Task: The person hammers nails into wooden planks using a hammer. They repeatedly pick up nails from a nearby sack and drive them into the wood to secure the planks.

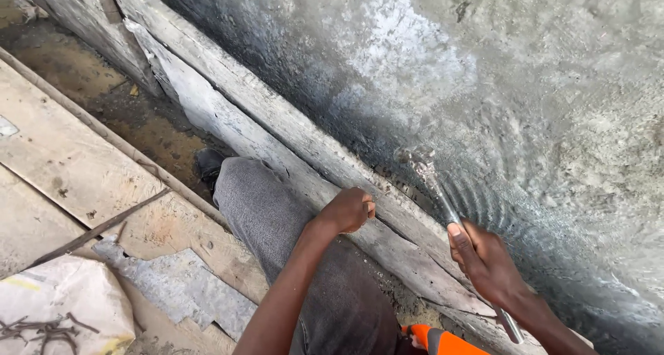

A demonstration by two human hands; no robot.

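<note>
One hammer [443,199] gripped in right hand [484,258], fingers wrapped on its handle; left hand [349,210] fingers pinched together against one of two boards [290,130], knee [277,210] just below.

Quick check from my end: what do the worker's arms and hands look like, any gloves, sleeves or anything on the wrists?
Both arms are bare from the forearm down: no sleeves reach into view. The left hand and the right hand wear no gloves, and no watch, band or ring shows on either wrist or on the fingers. Below them are grey trousers and a bit of orange clothing at the bottom edge.
</note>
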